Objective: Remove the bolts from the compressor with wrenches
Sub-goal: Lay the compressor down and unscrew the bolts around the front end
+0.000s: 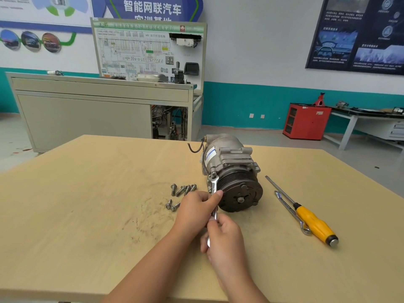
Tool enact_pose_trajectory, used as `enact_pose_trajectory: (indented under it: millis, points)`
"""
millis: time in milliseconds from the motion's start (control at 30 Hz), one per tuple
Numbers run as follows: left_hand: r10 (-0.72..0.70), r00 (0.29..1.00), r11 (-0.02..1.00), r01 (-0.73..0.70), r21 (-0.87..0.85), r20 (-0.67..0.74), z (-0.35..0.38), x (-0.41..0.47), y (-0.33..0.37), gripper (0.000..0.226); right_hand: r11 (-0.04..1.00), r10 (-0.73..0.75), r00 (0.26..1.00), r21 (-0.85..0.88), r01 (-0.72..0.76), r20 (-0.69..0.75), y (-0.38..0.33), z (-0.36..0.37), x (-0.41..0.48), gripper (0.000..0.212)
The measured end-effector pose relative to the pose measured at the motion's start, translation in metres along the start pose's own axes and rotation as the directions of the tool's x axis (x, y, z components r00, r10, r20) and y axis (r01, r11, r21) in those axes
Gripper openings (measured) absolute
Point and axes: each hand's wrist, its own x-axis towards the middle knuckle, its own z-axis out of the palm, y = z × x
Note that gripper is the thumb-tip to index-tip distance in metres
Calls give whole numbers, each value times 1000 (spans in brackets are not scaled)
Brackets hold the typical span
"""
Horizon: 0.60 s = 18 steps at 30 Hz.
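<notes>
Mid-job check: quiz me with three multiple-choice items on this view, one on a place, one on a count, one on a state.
1. Where do the loose bolts lie relative to the compressor?
A. on the table to its left
B. on top of it
C. behind it

2. How many loose bolts lie on the table?
A. three
B. six
C. nine

3. How is the wrench at the compressor held?
A. it lies untouched
B. by one hand only
C. by both hands, its head up at the housing

Answers:
1 A: the bolts rest on the wood left of the pulley.
2 B: four lie in a cluster, with two more nearer the person.
3 C: the left hand holds the shaft near the head and the right hand holds the lower end.
</notes>
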Motion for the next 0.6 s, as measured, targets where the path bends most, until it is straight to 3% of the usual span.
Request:
enact_pose_trajectory:
  millis: [267,600]
  points:
    - [4,996,1000,-4,0,89,-6,2,0,53,987,-56,998,-149,55,-2,1,5,0,28]
    - [16,998,1000,-16,-6,66,-6,2,2,51,974,-104,993,-209,92,-48,-1,8,1,28]
